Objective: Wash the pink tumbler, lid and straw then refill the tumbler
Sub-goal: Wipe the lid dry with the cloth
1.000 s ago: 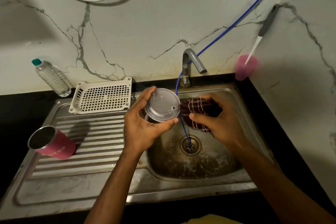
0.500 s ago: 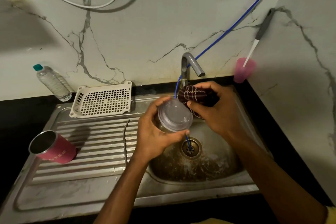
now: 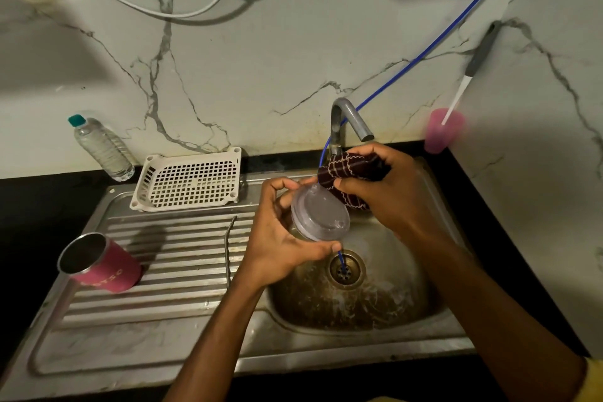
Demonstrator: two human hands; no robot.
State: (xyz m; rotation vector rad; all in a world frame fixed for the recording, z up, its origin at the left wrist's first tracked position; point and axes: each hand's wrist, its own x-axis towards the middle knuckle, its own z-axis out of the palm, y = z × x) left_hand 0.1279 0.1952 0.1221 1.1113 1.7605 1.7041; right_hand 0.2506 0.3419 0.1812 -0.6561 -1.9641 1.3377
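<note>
Head view, the only one we have: the left hand [image 3: 280, 238] grips the clear lid [image 3: 321, 217] by its rim over the sink [image 3: 326, 349] basin, thumb below and fingers curled over the top edge. At the lid's one o'clock the right hand [image 3: 391, 196] clutches a dark checked cloth [image 3: 346, 173], which touches the lid's upper edge. The pink tumbler [image 3: 104, 266] lies on its side on the drainboard, well off at the lid's eight o'clock, mouth toward ten o'clock. The metal straw [image 3: 230, 238] lies on the ribs between tumbler and lid. We judge the lid light, stiff and, if wet, slippery, so the rim is where we would grip, leaving the face free for wiping. The tumbler looks steel-lined and heavier; we would take it round the body.
</note>
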